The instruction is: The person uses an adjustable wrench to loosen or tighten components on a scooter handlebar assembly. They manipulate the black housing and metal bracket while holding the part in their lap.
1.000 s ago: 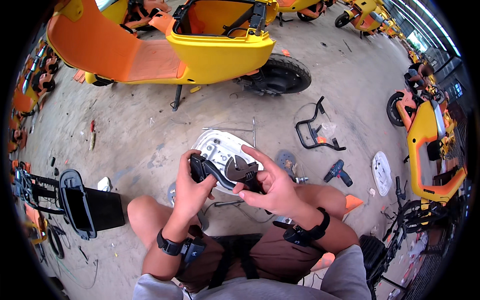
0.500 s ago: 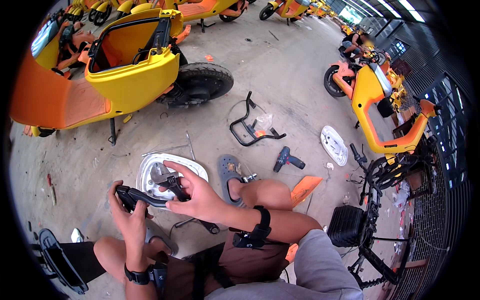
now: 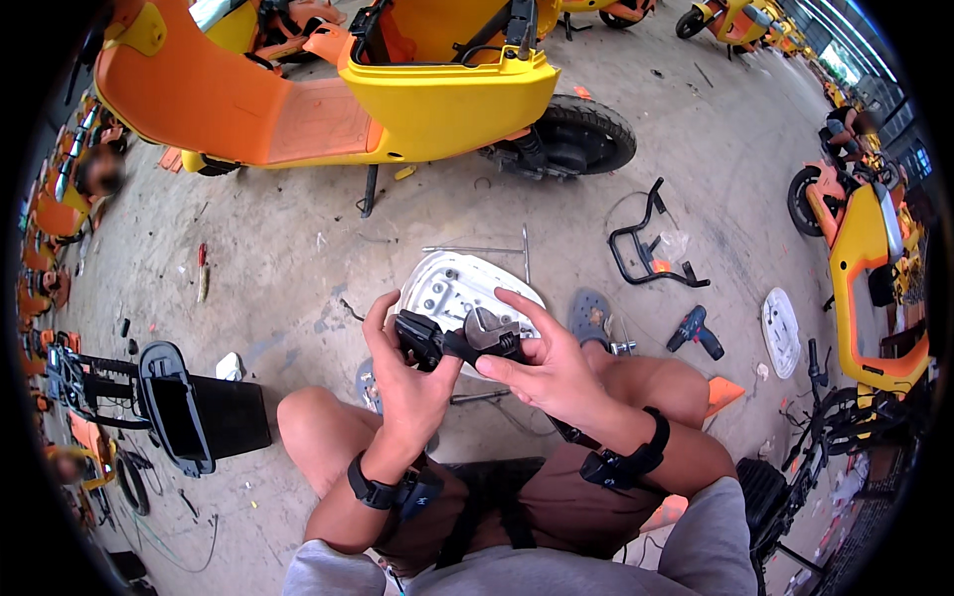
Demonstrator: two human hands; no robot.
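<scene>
My left hand (image 3: 409, 382) is closed around a black bracket-like part (image 3: 419, 336), whose exact kind I cannot make out. Close beside it, my right hand (image 3: 556, 372) grips an adjustable wrench (image 3: 485, 326), its grey jaws pointing up and left. The wrench and the black part overlap between my hands; whether the jaws touch the part is hidden. Just beyond my hands, a white oval plastic shell (image 3: 444, 281) lies on the floor, with round fittings inside. My right hand's index finger is stretched out over it.
A yellow and orange scooter (image 3: 447, 109) stands ahead. On the floor to the right lie a cordless drill (image 3: 696, 331), a black tubular frame (image 3: 628, 256) and another white shell (image 3: 781, 333). A T-shaped metal rod (image 3: 526, 250) lies behind the near shell. A black bin-like box (image 3: 224, 415) sits left.
My view has swung left, so the scene sits further right in the picture. My hands have come closer together, bringing the wrench near the black part.
</scene>
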